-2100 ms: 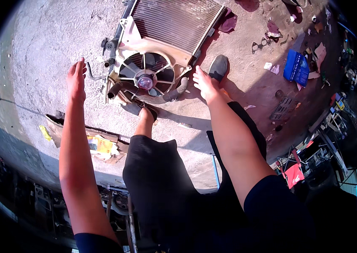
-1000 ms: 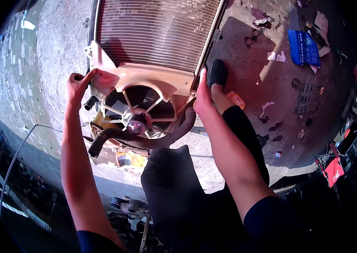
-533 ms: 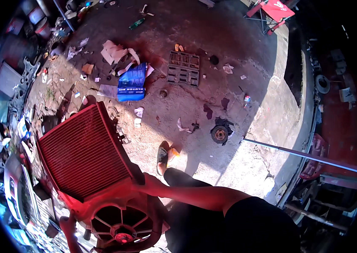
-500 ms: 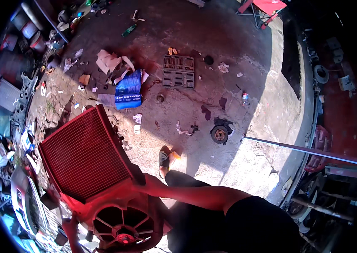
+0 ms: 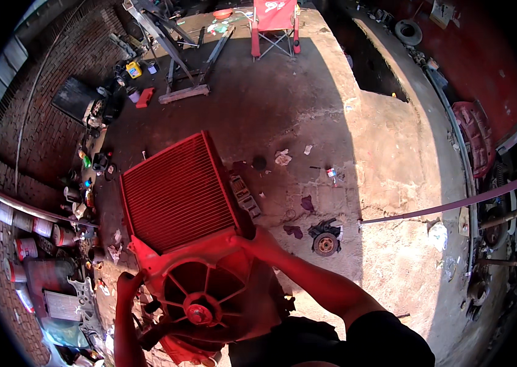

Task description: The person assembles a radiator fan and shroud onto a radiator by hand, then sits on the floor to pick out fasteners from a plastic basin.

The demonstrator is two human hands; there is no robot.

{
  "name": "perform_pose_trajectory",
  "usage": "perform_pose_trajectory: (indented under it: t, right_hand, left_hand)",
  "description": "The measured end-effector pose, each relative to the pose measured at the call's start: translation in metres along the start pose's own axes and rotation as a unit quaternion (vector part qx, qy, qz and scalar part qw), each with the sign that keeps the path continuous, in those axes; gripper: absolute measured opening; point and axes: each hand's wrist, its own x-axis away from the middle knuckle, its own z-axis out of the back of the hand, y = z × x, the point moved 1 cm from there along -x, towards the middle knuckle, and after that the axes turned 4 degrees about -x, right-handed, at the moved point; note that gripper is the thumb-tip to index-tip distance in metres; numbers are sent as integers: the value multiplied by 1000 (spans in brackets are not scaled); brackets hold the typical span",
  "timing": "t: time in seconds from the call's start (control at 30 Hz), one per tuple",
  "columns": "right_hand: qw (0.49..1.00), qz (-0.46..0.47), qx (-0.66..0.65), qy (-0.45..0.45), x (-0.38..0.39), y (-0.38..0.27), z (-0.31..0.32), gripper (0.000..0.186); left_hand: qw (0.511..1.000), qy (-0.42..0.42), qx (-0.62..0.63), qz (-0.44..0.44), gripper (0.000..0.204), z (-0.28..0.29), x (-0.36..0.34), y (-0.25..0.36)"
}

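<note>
A car radiator (image 5: 176,192) with its fan shroud (image 5: 161,269) and round fan (image 5: 198,311) fills the lower left middle, raised off the ground in front of me. Red light tints the whole assembly. My right hand (image 5: 257,244) is closed on the shroud's right edge, just below the core's corner. On the opposite side my left hand (image 5: 129,284) grips the shroud's left edge. Both thumbs show, while most of the fingers are hidden behind it. An open tool case (image 5: 247,199) on the floor is partly covered by the radiator.
A round hub-like metal part (image 5: 326,244) lies on dark cloth to the right. A pole (image 5: 448,207) crosses on the right, near a floor pit (image 5: 374,67). Far off stand a red folding chair (image 5: 275,18) and a metal stand (image 5: 184,93). Several buckets (image 5: 43,227) line the left.
My view has swung up and toward the left, bringing the chair, stand and brick wall into sight. The radiator, still in both hands, now covers part of the tool case.
</note>
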Motion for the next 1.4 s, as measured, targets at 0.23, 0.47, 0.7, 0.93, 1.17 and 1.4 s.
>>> perform_pose_trajectory:
  t: [0.23,0.47,0.7,0.93,1.17,1.4]
  right_hand:
    - [980,-26,-64,188,-82,-76,162,49]
    - [931,6,-181,318,-186,-73,328,61]
    - [913,-15,-171,371,-326,-96,529,55]
    - [883,-44,-237,403,-409,-164,755,63]
    - [844,-53,-252,471,-509,-203,970,75]
    - [789,-130,-247,548,-561,-230,1161,91]
  left_hand:
    - [983,-55,-120,-127,61,-73,-177,287]
    - [941,-49,-211,-262,71,-188,-285,574]
    - [901,-38,-232,-365,76,-309,-370,824]
    - [897,-81,-187,-393,65,-432,-414,1087]
    - [820,-111,-141,-544,67,-586,-518,1354]
    - [761,-141,-327,-543,74,-789,-535,1610]
